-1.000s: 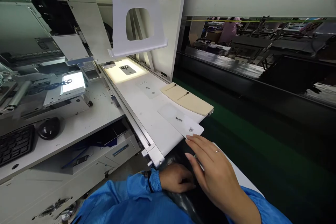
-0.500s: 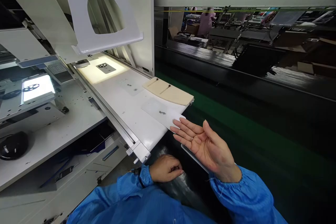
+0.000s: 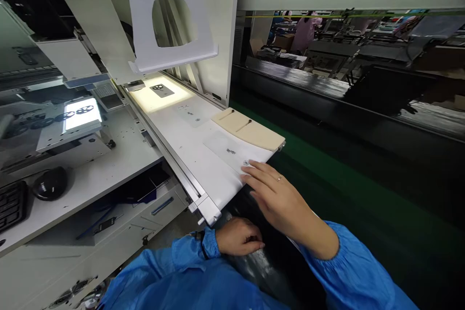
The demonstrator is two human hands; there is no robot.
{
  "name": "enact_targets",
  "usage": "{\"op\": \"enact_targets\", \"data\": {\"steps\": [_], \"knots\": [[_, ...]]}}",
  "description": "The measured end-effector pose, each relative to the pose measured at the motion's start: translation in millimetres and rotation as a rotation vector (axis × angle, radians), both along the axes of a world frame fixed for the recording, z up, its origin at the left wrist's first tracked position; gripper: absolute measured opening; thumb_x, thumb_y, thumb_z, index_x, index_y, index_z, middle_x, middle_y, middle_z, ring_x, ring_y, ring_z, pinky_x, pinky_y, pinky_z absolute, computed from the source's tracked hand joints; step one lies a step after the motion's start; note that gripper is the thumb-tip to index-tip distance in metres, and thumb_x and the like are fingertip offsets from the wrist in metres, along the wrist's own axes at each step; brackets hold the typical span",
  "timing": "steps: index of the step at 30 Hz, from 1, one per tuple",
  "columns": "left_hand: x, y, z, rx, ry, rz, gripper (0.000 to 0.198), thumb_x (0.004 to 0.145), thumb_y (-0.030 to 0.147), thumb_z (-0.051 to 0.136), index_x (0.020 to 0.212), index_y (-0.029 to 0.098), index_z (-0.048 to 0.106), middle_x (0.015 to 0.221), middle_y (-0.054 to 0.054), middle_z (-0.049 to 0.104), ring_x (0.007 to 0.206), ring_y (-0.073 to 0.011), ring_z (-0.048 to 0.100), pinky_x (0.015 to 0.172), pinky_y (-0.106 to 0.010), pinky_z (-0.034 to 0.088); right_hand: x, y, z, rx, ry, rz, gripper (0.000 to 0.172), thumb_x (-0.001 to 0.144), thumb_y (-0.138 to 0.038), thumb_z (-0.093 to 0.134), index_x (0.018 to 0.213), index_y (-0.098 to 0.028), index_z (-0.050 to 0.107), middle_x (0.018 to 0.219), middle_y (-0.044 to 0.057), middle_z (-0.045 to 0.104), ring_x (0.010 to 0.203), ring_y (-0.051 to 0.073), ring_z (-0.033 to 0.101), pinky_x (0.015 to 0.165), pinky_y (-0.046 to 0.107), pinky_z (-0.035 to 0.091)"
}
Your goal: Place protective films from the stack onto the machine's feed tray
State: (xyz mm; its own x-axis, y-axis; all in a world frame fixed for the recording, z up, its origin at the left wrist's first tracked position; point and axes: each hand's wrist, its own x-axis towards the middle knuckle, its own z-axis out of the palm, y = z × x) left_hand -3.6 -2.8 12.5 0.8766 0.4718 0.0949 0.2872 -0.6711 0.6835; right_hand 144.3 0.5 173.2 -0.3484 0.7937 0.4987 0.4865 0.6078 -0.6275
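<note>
Translucent printed panel lay flat near the close end of the white conveyor belt, beside the cream pad, its nearest corner partly hidden by the right hand. That hand reached over the corner with its fingers extended and slightly spread, the thumb apart below them; no pinch showed, and whether the fingertips pressed or only hovered could not be told. The left hand was loosely curled over the dark surface in front of the belt; whether anything was in it could not be made out.

The likeliest trouble was the panel slipping off the belt's end, since it sat so close to that edge and no firm hold was visible. A dragging fingertip could also have turned it askew or pushed it against the pad, and bare skin might have smudged its face. If the belt ran, the second panel further up might have crowded it.

The panel looked thin and see-through, almost lost against the white, with a dark cluster of marks near its middle and a small round emblem close to the fingers.
</note>
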Motion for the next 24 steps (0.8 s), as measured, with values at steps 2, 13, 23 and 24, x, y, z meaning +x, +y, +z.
{"op": "enact_targets", "data": {"steps": [2, 13, 23, 24], "knots": [[-0.8, 0.0, -0.1, 0.000, -0.005, 0.017, 0.015, 0.092, 0.029, 0.066, 0.091, 0.016, 0.073, 0.083, -0.003, 0.075, 0.076, -0.0158, 0.069, 0.071, -0.023, 0.050, -2.8, 7.5, 0.6, 0.092, -0.196, 0.073, 0.034, 0.094, -0.026, 0.055, 0.125, -0.018, 0.066, 0.137, 0.012, 0.061, 0.139, 0.030, 0.043, 0.116, 0.058, 0.036], [-0.4, -0.2, -2.1, -0.005, 0.009, 0.027, 0.010, 0.089, 0.024, 0.069, 0.093, 0.016, 0.075, 0.087, -0.004, 0.077, 0.082, -0.0172, 0.071, 0.075, -0.023, 0.051, -42.2, 44.2, -19.4, 0.189, -0.539, -0.114, 0.041, 0.100, -0.034, 0.044, 0.130, -0.013, 0.063, 0.146, 0.018, 0.052, 0.139, 0.037, 0.042, 0.110, 0.058, 0.043], [-0.6, 1.9, -2.1, 0.007, 0.018, -0.020, 0.011, 0.090, 0.026, 0.068, 0.093, 0.017, 0.073, 0.085, -0.004, 0.077, 0.081, -0.0178, 0.072, 0.072, -0.023, 0.050, -51.8, 64.4, -18.2, 0.100, -0.583, -0.200, 0.037, 0.098, -0.020, 0.043, 0.124, -0.012, 0.068, 0.135, 0.018, 0.061, 0.129, 0.034, 0.055, 0.108, 0.053, 0.047], [-0.5, 2.0, -2.2, 0.012, 0.017, -0.022, 0.010, 0.090, 0.025, 0.069, 0.093, 0.016, 0.073, 0.085, -0.004, 0.077, 0.081, -0.0178, 0.072, 0.072, -0.023, 0.050, -52.3, 64.5, -17.4, 0.091, -0.588, -0.200, 0.037, 0.098, -0.019, 0.043, 0.123, -0.012, 0.068, 0.135, 0.018, 0.062, 0.129, 0.034, 0.055, 0.108, 0.052, 0.047]]}}
